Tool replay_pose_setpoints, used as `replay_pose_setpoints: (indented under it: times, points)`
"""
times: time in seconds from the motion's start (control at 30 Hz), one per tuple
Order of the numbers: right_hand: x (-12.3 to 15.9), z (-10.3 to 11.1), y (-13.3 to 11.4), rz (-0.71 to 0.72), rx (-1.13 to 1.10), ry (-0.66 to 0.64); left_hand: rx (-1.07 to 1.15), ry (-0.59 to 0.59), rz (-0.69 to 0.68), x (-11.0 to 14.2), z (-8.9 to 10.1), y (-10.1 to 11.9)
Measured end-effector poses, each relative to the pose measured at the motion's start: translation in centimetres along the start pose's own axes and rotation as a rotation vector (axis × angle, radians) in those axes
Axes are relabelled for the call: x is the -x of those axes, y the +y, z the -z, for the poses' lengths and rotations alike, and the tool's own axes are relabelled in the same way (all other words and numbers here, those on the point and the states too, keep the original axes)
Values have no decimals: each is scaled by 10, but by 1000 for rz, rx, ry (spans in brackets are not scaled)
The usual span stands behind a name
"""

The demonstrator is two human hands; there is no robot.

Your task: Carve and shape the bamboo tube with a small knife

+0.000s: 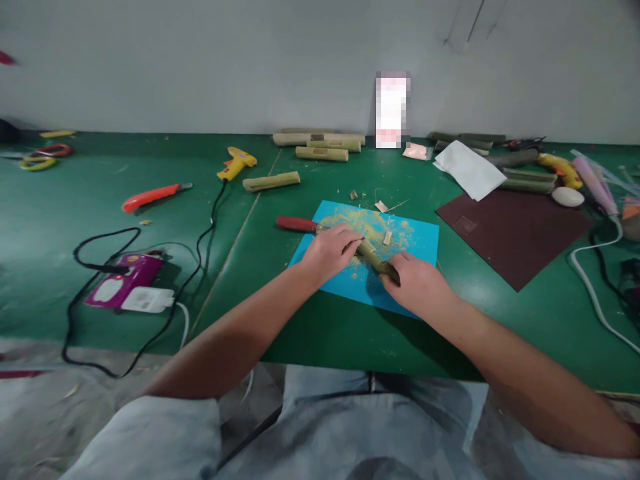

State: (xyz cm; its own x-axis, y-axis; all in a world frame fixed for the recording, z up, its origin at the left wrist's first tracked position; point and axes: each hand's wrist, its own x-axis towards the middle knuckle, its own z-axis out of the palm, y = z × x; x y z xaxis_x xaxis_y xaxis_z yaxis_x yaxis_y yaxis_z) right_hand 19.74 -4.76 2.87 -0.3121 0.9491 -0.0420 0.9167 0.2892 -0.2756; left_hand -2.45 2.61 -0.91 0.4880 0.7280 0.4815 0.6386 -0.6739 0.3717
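Observation:
My right hand [417, 283] is closed around the near end of a short split bamboo piece [371, 255], its hollow side partly showing. At the far end of the bamboo is my left hand [330, 252], fingers bent and pressed against it; the exact grip is partly hidden. Just beyond the left hand lies a red-handled tool [297, 225], its metal part running behind the fingers, so its kind does not show. Under both hands is a blue sheet [423, 243] strewn with yellowish dust. Small bamboo chips [387, 237] lie on and around it.
On the green table [240, 267] are a yellow glue gun [237, 163], an orange-red utility knife [155, 197] and a purple power strip [123, 280] with cords at left. Bamboo pieces [320, 153] lie behind. A brown sheet [515, 233] and white paper [470, 170] are right.

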Motion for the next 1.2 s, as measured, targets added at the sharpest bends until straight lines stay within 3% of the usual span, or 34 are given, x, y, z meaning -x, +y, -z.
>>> replay_pose_setpoints:
  times: [0.2,0.57,0.83,1.03,1.2]
  points:
    - [-2,-2,4,-16,5,22,67,76,2,-3,5,-6]
    - [-1,1,7,-14,-14,31,268,172,228,-10,11,-3]
    - [-6,8,22,-1,76,141,505,87,503,-9,13,-1]
    - [-12,6,30,10,91,135,461,18,476,-10,17,1]
    - [-16,-3,32,88,-7,209,438,-29,419,-10,20,1]
